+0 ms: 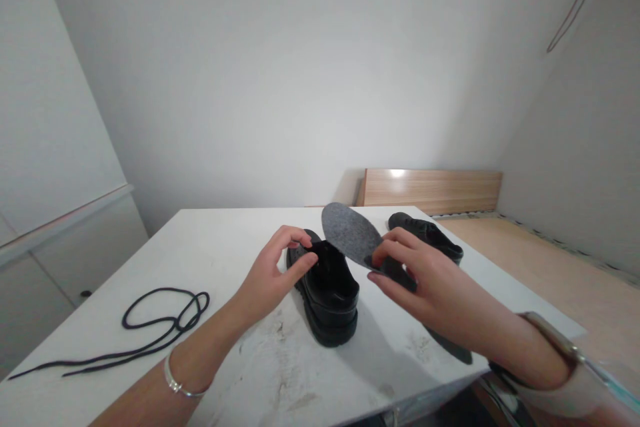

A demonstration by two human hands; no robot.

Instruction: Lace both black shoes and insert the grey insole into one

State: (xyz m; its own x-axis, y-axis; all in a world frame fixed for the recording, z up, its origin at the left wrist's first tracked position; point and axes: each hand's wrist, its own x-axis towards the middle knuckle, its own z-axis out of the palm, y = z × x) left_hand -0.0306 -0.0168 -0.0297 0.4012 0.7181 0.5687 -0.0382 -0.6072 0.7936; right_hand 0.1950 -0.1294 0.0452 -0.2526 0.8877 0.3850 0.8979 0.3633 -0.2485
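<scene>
A black leather shoe (333, 307) stands on the white table with its heel toward me and no lace visible in it. My left hand (280, 263) grips the shoe's upper by the opening, thumb and fingers on either side of the edge. Just right of the shoe, my right hand (410, 263) pinches a grey felt insole (350, 230) between thumb and fingers. The insole is raised and tilted, its wide end above the shoe's opening. Part of it is hidden behind my right fingers.
A black shoelace (165, 337) lies looped on the table (225, 233) at left. Another black shoe (430, 233) stands behind my right hand. A dark flat piece (453, 347), likely another insole, lies under my right wrist. A wooden board (430, 188) stands beyond the table.
</scene>
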